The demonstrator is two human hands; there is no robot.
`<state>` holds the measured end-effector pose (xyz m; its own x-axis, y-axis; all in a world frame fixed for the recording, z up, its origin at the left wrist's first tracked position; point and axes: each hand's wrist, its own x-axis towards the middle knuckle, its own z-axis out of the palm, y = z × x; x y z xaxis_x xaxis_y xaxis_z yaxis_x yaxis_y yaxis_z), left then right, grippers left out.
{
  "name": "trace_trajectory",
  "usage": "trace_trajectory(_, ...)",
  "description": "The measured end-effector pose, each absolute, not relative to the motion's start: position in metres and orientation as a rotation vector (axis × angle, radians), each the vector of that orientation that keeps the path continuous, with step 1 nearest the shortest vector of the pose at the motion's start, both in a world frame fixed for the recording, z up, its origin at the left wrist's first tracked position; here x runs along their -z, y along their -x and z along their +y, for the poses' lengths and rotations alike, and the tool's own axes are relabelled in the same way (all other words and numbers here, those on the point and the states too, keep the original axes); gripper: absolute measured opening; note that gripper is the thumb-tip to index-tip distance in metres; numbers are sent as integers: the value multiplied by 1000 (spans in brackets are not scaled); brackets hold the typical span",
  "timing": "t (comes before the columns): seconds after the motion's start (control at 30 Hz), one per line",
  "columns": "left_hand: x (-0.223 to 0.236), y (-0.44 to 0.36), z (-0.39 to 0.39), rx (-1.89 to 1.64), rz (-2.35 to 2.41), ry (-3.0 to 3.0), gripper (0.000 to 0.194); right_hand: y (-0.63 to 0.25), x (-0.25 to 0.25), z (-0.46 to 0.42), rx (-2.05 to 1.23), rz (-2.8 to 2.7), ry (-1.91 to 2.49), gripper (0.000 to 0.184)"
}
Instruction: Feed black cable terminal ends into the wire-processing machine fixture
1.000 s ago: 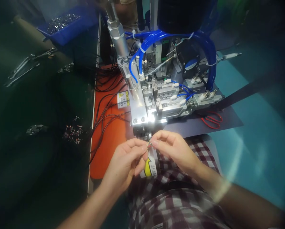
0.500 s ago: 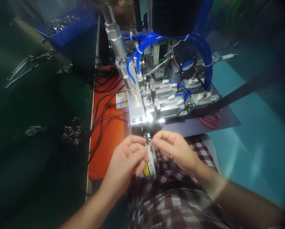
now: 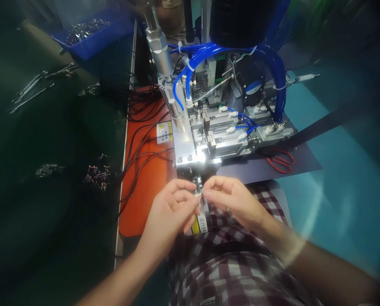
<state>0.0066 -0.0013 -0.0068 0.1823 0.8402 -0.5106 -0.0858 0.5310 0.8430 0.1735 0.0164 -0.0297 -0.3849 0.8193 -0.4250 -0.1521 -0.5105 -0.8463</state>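
My left hand (image 3: 172, 212) and my right hand (image 3: 232, 199) meet just in front of a small metal machine (image 3: 209, 136). Both pinch the thin coloured wire ends (image 3: 198, 194) of a cable between thumb and fingertips. The wire tips fan out between the two pinches, close below the machine's front slot. A yellow and white warning label (image 3: 200, 223) on the machine's front shows under my hands.
Blue air hoses (image 3: 190, 68) loop over the machine. Black cables (image 3: 142, 144) run across an orange mat (image 3: 145, 187). Red scissors (image 3: 280, 161) lie right of the machine. A blue bin of metal parts (image 3: 88, 32) stands far left, and wire scraps (image 3: 96, 174) lie on the dark bench.
My hands have stayed together at the wire ends, with the fingers shifting slightly closer to the machine's front. The view has wobbled a little.
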Motion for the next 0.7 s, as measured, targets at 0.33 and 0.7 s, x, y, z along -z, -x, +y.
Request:
trace_trajectory(0.33, 6, -8, -2, -753, 1229, -816, 20, -173, 27, 18, -2022, -827, 1108, 25)
trace_trajectory(0.7, 5, -9, -3, -767, 1245, -814, 22, -178, 31, 14, -2019, -856, 1137, 26)
